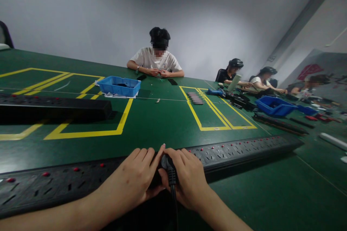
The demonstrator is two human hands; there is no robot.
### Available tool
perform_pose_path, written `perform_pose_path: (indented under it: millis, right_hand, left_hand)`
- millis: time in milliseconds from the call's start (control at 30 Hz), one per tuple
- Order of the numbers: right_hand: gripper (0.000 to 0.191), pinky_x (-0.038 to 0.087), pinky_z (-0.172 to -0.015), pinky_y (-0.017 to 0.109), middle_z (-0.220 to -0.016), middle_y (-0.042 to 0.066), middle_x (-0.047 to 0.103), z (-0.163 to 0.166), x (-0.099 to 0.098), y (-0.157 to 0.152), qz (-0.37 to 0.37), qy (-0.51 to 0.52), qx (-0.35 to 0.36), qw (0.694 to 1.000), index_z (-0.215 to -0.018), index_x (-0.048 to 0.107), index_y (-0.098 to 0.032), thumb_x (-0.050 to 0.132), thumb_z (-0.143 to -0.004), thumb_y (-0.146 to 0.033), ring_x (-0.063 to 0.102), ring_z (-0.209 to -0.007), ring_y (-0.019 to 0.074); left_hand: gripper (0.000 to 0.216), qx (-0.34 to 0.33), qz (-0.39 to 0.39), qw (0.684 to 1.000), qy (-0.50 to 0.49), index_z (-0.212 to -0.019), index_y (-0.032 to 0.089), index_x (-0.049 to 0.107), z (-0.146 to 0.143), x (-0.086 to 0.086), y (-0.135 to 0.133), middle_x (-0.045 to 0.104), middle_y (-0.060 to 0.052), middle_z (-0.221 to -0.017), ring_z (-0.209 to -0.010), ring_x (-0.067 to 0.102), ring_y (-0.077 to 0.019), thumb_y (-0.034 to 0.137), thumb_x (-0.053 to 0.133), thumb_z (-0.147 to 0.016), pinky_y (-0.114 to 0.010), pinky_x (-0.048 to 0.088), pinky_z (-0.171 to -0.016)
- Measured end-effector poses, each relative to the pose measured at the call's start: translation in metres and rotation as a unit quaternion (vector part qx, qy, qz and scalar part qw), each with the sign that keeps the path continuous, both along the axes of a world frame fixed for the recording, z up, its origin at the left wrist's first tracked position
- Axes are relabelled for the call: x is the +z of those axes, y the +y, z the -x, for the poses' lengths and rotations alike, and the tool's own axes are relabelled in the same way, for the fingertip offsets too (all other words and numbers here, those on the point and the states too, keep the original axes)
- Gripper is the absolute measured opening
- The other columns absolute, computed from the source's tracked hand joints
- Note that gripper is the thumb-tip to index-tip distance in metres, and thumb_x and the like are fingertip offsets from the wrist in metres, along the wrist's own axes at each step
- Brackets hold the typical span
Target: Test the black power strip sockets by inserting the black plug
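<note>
A big green table (162,122) fills the view, and yellow lines (89,133) mark boxes on it. A long black power strip (244,149) lies across the near part of the table, from the left edge towards the right. It has many sockets and small red switches. A second black strip (54,106) lies farther back on the left. Behind it stands a blue bin (119,86), and another blue bin (273,106) stands on the right side among tools. A person in a white shirt (157,61) sits on the far side of the table, and more people sit along the right.

Both hands of the wearer are together at the middle of the long strip. The left hand (135,182) lies flat on top of the strip with fingers stretched out, and its index finger touches the plug. The right hand (188,180) is closed around a black plug (166,162), with the fingers curled on its right side. The plug stands on the strip between the two hands, and it is not clear if it sits fully in a socket. Its cable (173,195) runs down towards the wearer, between the wrists.
</note>
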State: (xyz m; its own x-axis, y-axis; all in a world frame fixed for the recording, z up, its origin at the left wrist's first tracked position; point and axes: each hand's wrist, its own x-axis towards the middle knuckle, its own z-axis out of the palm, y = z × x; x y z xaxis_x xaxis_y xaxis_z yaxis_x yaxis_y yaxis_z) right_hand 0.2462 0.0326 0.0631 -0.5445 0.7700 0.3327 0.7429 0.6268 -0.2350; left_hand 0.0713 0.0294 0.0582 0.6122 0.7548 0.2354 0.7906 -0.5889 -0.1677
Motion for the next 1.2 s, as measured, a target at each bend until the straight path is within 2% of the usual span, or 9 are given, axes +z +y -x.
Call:
perform_pose_path:
  millis: [567, 833, 1200]
  right_hand:
    - [0.039, 0.039, -0.076, 0.035, -0.1, 0.008, 0.055, 0.0001, 0.0, 0.0002, 0.002, -0.001, -0.001, 1.0, -0.118, 0.04, -0.016, 0.045, -0.081, -0.027, 0.047, -0.087, 0.0214]
    - [0.038, 0.039, -0.076, 0.034, -0.1, 0.008, 0.055, 0.0005, -0.0004, 0.0002, -0.002, 0.0, -0.003, 1.0, -0.118, 0.041, -0.016, 0.045, -0.081, -0.027, 0.048, -0.087, 0.0212]
    - [0.033, 0.039, -0.075, 0.033, -0.096, 0.008, 0.056, 0.0019, -0.0014, -0.0003, -0.027, 0.002, -0.011, 1.0, -0.114, 0.044, -0.016, 0.042, -0.084, -0.031, 0.049, -0.085, 0.0197]
  left_hand:
    - [0.063, -0.005, -0.012, 1.0, -0.009, -0.132, 0.007, 0.029, 0.0001, 0.0007, -0.0012, 0.054, -0.011, -0.087, -0.075, 0.046, -0.0231, 0.044, 0.035, -0.082, -0.037, 0.035, -0.068]
    - [0.064, 0.003, -0.006, 1.0, -0.001, -0.134, 0.008, 0.023, -0.0011, 0.0038, -0.0023, 0.053, -0.011, -0.089, -0.077, 0.046, -0.023, 0.042, 0.036, -0.081, -0.037, 0.034, -0.068]
    - [0.064, -0.001, -0.002, 1.0, -0.005, -0.134, 0.009, 0.024, -0.001, 0.0055, -0.0027, 0.053, -0.011, -0.089, -0.076, 0.047, -0.0229, 0.044, 0.035, -0.082, -0.037, 0.035, -0.069]
